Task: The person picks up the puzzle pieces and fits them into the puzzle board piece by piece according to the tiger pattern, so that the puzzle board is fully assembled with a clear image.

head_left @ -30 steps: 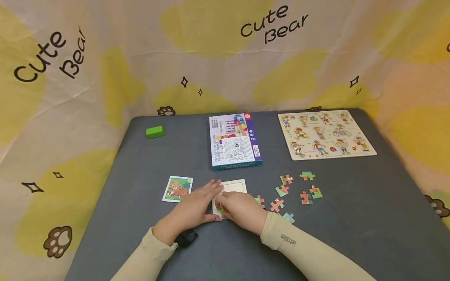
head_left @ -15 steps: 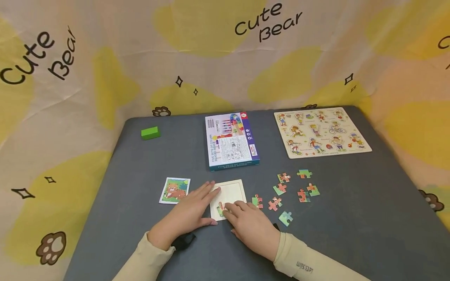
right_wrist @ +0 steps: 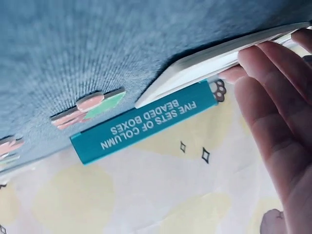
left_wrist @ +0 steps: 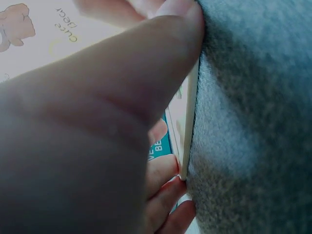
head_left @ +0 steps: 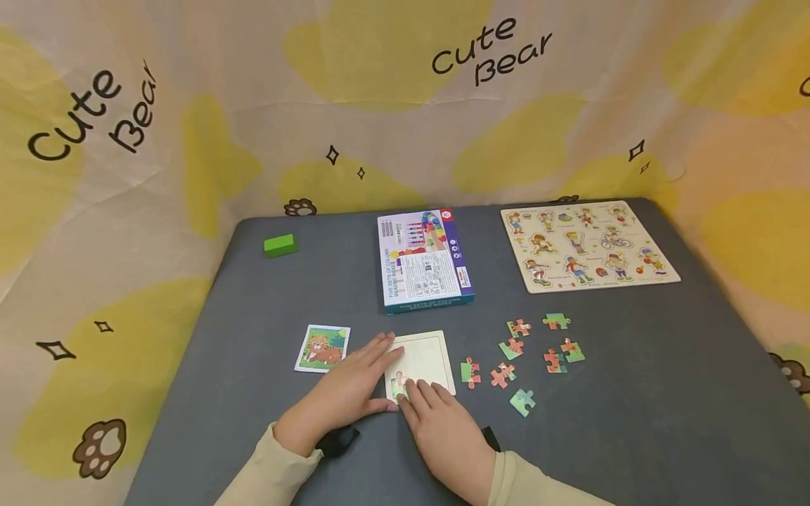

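A pale puzzle board [head_left: 420,355] lies in front of me, its recess mostly bare. In its near-left corner sits a green-and-orange jigsaw piece [head_left: 398,384], partly behind fingers. My left hand [head_left: 344,393] spans the board's left side: the thumb [left_wrist: 168,29] lies at the near corner, the fingertips at the left edge. With fingers extended side by side, my right hand [head_left: 446,432] rests its fingertips on the board's near part, beside that piece. In the right wrist view its fingers [right_wrist: 265,92] look straight, close over the board.
Several loose jigsaw pieces [head_left: 503,374] lie right of the board. A tiger picture card [head_left: 323,348] is at left. Behind stand a beaded-boxes carton [head_left: 424,263], a green block [head_left: 280,245] and a picture peg board [head_left: 591,246]. A printed cloth [head_left: 392,84] hangs around the table.
My right hand has uncurled its fingers and drawn back toward me, revealing the jigsaw piece in the board's corner. The left hand keeps its place. The head view shifted slightly.
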Demonstrator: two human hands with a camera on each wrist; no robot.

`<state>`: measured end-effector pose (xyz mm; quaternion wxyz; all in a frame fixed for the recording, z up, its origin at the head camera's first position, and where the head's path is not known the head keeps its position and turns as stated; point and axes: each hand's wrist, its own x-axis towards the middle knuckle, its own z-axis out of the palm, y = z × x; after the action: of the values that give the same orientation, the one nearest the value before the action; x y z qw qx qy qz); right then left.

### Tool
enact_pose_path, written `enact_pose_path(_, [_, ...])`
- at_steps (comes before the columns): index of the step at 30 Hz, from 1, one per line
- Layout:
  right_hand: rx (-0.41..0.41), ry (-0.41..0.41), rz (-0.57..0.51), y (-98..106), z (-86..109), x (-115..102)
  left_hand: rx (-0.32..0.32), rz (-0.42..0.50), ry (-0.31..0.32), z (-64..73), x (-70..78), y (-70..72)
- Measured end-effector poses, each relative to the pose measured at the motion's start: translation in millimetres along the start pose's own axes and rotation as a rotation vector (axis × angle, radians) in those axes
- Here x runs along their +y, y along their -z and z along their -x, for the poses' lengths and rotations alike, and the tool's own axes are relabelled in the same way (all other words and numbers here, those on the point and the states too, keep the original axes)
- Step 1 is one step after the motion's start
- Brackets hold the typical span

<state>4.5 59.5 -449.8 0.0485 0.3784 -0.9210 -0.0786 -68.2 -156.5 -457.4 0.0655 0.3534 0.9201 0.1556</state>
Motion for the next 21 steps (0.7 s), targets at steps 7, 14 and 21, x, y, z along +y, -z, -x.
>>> enact_pose_path(7, [0.073, -0.012, 0.009, -2.6, 6.5, -0.4, -0.009, 0.009, 0.006, -2.7, -2.4, -1.8])
enact_pose_path(14, [0.048, -0.041, -0.185, -2.2, 8.7, 13.3, -0.034, 0.031, 0.021, -3.3, -2.9, -3.3])
enact_pose_path(21, [0.163, -0.256, -0.284, -1.9, 19.7, 60.6, -0.055, 0.028, 0.035, -2.6, -3.5, -4.8])
